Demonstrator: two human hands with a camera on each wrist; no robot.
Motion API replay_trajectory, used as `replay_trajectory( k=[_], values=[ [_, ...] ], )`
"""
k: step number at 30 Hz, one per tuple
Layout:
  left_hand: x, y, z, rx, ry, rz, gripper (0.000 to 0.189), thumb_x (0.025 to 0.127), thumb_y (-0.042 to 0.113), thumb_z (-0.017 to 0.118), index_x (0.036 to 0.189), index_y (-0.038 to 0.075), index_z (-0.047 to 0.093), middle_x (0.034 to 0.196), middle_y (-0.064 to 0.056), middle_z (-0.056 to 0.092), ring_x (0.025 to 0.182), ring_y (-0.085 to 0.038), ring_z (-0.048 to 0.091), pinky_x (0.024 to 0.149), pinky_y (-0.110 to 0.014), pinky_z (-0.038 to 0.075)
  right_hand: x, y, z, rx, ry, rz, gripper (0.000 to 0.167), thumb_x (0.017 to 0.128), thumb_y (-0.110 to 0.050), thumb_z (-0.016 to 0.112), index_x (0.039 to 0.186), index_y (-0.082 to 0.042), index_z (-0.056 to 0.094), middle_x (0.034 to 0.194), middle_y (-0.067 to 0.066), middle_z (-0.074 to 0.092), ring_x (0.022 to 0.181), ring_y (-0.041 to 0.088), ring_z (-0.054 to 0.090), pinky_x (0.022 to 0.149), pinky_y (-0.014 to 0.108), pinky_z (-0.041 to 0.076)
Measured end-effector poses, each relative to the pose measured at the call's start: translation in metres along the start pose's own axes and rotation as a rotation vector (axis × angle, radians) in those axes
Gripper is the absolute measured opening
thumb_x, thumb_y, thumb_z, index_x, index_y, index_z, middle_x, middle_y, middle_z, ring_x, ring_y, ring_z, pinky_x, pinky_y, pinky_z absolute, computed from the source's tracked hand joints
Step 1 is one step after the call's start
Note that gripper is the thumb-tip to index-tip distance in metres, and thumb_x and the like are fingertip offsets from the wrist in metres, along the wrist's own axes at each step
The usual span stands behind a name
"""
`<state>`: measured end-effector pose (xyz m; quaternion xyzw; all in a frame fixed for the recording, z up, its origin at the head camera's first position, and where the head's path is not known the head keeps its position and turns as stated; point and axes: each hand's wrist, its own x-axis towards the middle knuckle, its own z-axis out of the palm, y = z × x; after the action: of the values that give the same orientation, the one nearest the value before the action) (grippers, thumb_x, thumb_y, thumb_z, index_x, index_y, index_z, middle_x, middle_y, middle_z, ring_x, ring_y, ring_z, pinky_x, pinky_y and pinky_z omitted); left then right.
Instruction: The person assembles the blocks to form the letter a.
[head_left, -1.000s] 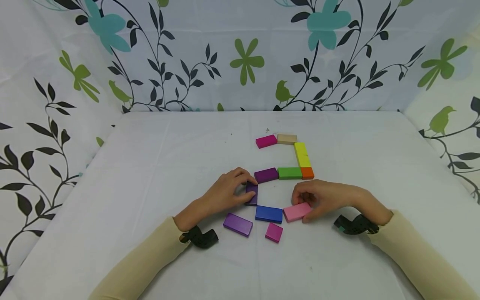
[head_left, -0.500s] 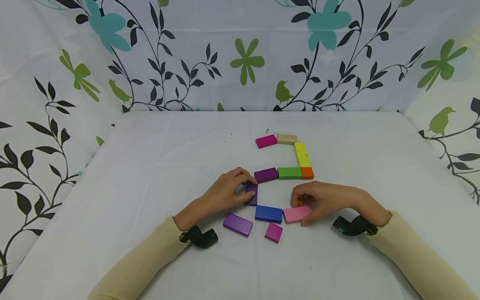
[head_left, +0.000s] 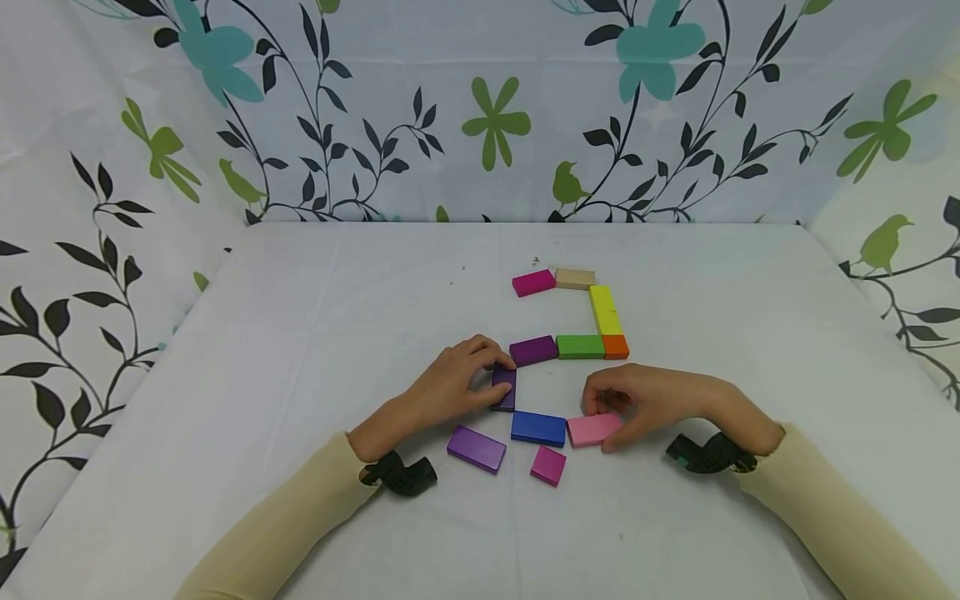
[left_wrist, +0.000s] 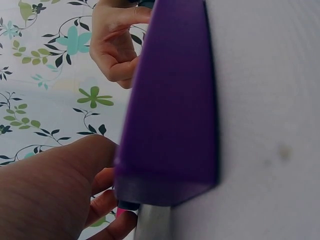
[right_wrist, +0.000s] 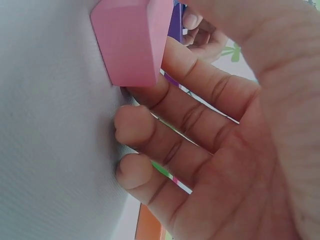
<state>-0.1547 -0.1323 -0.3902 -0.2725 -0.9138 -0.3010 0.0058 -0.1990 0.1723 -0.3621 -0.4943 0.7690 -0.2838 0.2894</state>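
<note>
My left hand (head_left: 450, 379) pinches a dark purple block (head_left: 503, 390) by its ends, thumb at the near end and fingertips at the far one. Off that block's near end lies a blue block (head_left: 537, 428). To the right of the blue one is a pink block (head_left: 589, 431), gripped between thumb and fingers of my right hand (head_left: 660, 398). In the right wrist view the pink block (right_wrist: 127, 45) sits flat on the white cloth, fingers curled behind it. A loose purple block (head_left: 477, 449) fills much of the left wrist view.
Beyond my hands, a plum block (head_left: 533, 350), a green block (head_left: 580, 347), an orange block (head_left: 615, 347), yellow (head_left: 604, 310), tan (head_left: 574, 278) and magenta (head_left: 533, 282) pieces make a bent line. A short magenta block (head_left: 548, 465) lies nearest me.
The right hand has shifted slightly towards me, turning the pink block so that it lies straighter beside the blue one. My left hand stays where it was.
</note>
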Motion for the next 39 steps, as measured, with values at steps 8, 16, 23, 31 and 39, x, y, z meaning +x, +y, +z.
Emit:
replay_trajectory(
  k=[8,16,23,31,39],
  values=[
    [-0.002,-0.001,-0.001,-0.002,0.006,0.003,0.024,0.091,0.022,0.07,0.113,0.014,0.067,0.119,-0.004,0.058,0.113,-0.021,0.056,0.093,-0.045,0.042,0.002,0.0,-0.001,-0.009,0.005,-0.034,0.029,0.084,-0.029,0.078,0.102,-0.016,0.06,0.09,-0.005,0.056,0.078,0.016,0.054,0.065,0.023,0.045],
    [-0.002,-0.004,0.0,-0.01,0.017,0.015,0.024,0.091,0.022,0.069,0.113,0.014,0.067,0.118,-0.004,0.058,0.112,-0.021,0.056,0.091,-0.045,0.042,0.005,0.0,-0.002,-0.021,0.052,-0.107,0.028,0.086,-0.024,0.075,0.108,-0.014,0.062,0.09,0.0,0.059,0.078,0.017,0.056,0.065,0.024,0.048],
    [-0.003,-0.005,0.002,-0.006,-0.011,0.009,0.024,0.091,0.023,0.069,0.114,0.014,0.067,0.119,-0.004,0.059,0.113,-0.021,0.056,0.094,-0.046,0.042,0.009,-0.004,0.004,-0.015,0.137,-0.178,0.018,0.089,-0.015,0.071,0.106,-0.012,0.063,0.089,0.002,0.061,0.077,0.017,0.056,0.063,0.025,0.048],
    [-0.002,-0.003,0.0,0.012,-0.019,0.009,0.025,0.091,0.024,0.069,0.114,0.015,0.067,0.118,-0.003,0.058,0.113,-0.021,0.056,0.092,-0.045,0.043,0.018,-0.018,0.017,-0.042,0.225,-0.178,0.017,0.09,-0.014,0.07,0.106,-0.013,0.064,0.091,-0.004,0.061,0.079,0.009,0.055,0.062,0.024,0.048],
    [0.0,-0.005,-0.001,0.017,-0.011,0.014,0.025,0.091,0.025,0.069,0.114,0.015,0.067,0.117,-0.003,0.058,0.113,-0.021,0.056,0.092,-0.044,0.043,0.032,-0.035,0.027,0.02,0.251,-0.204,0.015,0.091,-0.013,0.07,0.105,-0.013,0.065,0.091,-0.004,0.061,0.077,0.01,0.056,0.06,0.024,0.048]
  ],
)
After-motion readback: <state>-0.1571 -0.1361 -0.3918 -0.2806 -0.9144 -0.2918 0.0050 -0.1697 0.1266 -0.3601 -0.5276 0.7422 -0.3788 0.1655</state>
